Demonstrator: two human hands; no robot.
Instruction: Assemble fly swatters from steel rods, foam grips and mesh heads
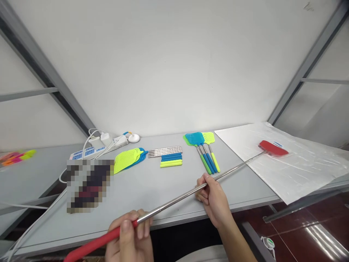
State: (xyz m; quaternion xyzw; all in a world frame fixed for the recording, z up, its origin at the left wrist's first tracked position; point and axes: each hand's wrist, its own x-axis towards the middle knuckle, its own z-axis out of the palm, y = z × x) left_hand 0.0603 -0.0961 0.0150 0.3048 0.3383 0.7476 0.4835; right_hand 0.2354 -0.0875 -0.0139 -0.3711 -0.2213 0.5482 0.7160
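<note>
A long fly swatter with a red handle [92, 243], a telescopic metal rod [180, 198] and a red head [274, 148] stretches from lower left to right. My left hand [131, 233] is wrapped round the top of the red handle, where the rod begins. Farther along, my right hand [211, 194] grips the rod between thumb and fingers. The red head is over a white plastic sheet at the right; whether it touches the sheet I cannot tell. Just beyond my right hand lie several short fly swatters with blue, green and yellow heads [195, 138].
Loose swatter heads [127, 160], metal rods [165, 151] and blue and yellow handles [171, 160] lie sorted on the grey table [136, 193]. At the back left is a power strip [87, 153] with white cables. The white plastic sheet [308, 171] covers the right end.
</note>
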